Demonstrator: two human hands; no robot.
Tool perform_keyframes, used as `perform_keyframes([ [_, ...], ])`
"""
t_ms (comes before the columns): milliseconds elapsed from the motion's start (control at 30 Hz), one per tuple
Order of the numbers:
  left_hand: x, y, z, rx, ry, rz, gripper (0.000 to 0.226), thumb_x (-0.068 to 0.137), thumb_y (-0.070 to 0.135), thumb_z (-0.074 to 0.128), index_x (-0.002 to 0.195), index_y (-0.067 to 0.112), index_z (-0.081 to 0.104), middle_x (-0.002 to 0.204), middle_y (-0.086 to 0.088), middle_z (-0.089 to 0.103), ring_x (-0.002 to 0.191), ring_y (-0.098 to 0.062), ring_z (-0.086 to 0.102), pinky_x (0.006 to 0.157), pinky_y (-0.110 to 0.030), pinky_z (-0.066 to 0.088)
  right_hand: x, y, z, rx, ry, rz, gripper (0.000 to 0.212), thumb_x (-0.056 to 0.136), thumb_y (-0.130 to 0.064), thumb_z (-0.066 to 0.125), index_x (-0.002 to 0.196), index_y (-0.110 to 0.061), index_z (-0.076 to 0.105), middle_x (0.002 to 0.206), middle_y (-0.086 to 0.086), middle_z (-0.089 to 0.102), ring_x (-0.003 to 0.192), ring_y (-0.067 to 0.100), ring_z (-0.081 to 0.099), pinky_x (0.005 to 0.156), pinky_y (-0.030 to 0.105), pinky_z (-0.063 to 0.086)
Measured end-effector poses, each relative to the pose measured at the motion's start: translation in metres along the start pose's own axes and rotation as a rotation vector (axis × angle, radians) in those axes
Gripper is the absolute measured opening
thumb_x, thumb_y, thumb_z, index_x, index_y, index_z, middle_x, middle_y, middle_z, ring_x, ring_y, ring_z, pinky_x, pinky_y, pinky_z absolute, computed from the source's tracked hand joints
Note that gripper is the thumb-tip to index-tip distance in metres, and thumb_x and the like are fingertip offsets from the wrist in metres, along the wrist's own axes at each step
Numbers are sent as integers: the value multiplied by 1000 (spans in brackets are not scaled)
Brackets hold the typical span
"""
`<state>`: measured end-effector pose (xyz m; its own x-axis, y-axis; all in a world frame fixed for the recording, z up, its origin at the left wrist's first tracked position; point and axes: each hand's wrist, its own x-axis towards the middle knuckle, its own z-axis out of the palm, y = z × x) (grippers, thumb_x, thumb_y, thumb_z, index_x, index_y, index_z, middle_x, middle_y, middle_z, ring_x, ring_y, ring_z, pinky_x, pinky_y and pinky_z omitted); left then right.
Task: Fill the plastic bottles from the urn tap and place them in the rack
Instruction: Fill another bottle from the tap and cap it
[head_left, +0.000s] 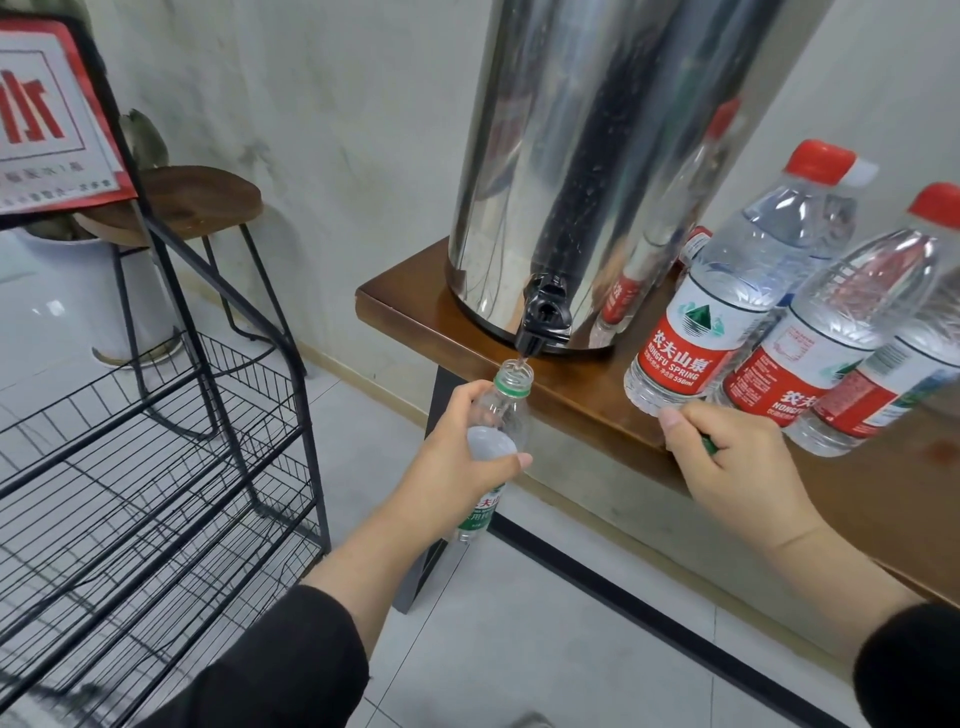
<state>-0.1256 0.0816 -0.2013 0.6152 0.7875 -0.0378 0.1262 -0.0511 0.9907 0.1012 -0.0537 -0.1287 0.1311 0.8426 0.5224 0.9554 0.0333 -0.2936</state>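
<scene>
A steel urn (582, 156) stands on a wooden table (571, 395), its black tap (543, 322) hanging over the table's edge. My left hand (457, 462) grips an uncapped, green-labelled plastic bottle (506, 410), its open mouth right under the tap, where a thin stream runs in. My right hand (727, 462) rests on the table edge, fingers curled round a small green thing, probably the bottle's cap (709, 444). Several red-capped bottles (727, 291) stand to the right of the urn. A black wire rack (156, 467) stands at the left with bare shelves.
A wooden stool (192, 202) stands behind the rack, next to a white planter (88, 296). A red and white sign (47, 114) hangs at the rack's top. The floor is pale tile, and the wall is close behind the urn.
</scene>
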Motion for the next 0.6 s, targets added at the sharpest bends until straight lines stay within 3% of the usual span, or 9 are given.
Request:
perform_keyframes([
  [133,-1,2,1,-11,3,-13,70,86,28,81,126,57,31,133,15,53,110,-12,59,90,-28,48,0,0,2,-12,19,10,50,99,-43,41,59,-12,44,53,-6,42,53,19,45,48,27,31],
  [267,-1,3,3,-4,13,-4,70,86,28,81,126,56,31,129,15,54,107,-9,60,80,-19,46,-1,1,4,-31,31,12,49,100,-40,41,59,-13,42,54,-7,40,53,18,43,47,28,30],
  [433,-2,5,6,-7,29,-12,72,86,28,81,131,53,30,135,13,53,112,-14,60,84,-21,46,0,1,5,-34,35,31,45,99,-37,42,60,-15,42,54,-8,40,55,18,45,48,20,28],
  [600,-4,7,7,4,40,-8,72,86,29,81,135,49,32,132,13,55,105,-7,60,71,-12,43,-1,0,4,14,39,61,48,99,-39,38,62,-10,49,56,-1,47,56,18,47,51,27,34],
])
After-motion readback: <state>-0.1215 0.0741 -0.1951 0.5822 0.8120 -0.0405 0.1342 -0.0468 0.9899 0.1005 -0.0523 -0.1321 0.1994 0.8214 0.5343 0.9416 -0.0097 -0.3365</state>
